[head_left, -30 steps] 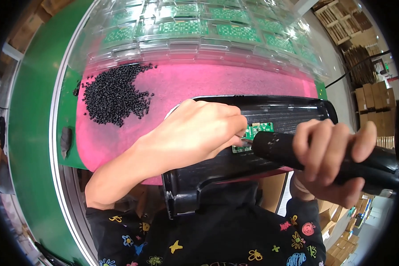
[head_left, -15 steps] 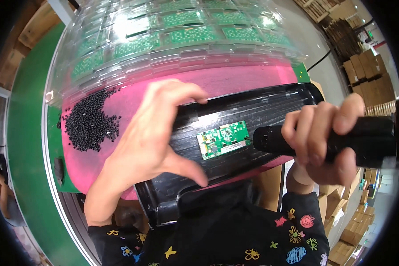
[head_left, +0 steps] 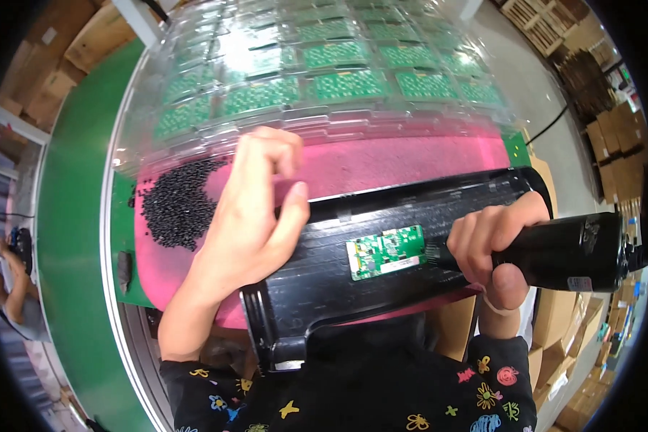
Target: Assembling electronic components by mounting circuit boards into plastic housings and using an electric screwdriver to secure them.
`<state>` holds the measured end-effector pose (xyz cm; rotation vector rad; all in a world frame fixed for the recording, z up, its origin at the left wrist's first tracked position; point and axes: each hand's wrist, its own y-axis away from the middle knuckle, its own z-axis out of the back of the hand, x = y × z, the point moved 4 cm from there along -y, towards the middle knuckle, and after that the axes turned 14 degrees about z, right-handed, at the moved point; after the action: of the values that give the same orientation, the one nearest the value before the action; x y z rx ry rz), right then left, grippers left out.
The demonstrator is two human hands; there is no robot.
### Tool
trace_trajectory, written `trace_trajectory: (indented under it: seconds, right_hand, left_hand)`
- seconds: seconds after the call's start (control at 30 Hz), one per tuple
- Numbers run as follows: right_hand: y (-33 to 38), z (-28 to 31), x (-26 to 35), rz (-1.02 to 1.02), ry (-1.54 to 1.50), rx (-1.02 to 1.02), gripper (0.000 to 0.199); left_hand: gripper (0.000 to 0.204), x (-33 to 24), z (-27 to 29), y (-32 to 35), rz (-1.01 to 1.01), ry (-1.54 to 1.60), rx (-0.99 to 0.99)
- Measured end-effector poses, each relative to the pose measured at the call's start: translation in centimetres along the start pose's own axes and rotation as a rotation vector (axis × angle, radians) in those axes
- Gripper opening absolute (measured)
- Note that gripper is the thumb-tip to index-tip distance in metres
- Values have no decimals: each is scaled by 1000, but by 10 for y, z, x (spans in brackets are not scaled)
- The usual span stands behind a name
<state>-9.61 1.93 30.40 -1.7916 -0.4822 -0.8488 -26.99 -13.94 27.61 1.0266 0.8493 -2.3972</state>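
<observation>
While your right hand (head_left: 493,245) stays clamped on the black power screwdriver (head_left: 565,252), your left hand (head_left: 255,216) hovers, fingers apart, above the black housing (head_left: 381,281) bearing a green circuit board (head_left: 385,252) at the pink mat's (head_left: 381,162) near edge.

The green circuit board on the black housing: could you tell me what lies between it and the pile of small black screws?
In the head view, the left hand lies between the green circuit board and the pile of small black screws, resting across the black housing and the pink mat.
</observation>
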Motion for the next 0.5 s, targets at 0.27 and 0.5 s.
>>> trace_trajectory:
  seconds: [0.27,0.5]
  right_hand:
    - [1,2,1,-116,-192,-9,41]
    - [-31,63,-5,-355,-237,-690,20]
  left_hand:
    - [34,9,-9,4,170,-109,194]
    - [30,2,-14,4,87,-293,286]
